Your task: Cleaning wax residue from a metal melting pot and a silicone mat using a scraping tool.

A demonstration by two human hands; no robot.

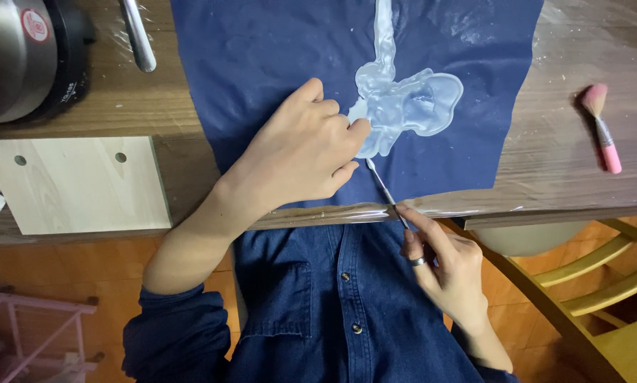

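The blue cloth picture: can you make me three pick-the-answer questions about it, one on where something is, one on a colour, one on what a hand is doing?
1. Where does the pink brush lie?
A. on the bare table right of the blue cloth
B. on the cloth
C. on the floor

2. What colour is the glossy shape on the cloth?
A. red
B. whitish and see-through
C. black

3. What is the right hand doing?
A. resting flat and empty
B. holding a cup
C. holding a thin metal tool

Answers: 1 A, the brush lies on the wooden table past the cloth's edge. 2 B, it looks pale and shiny. 3 C, fingers pinch the tool while the left hand presses the shape.
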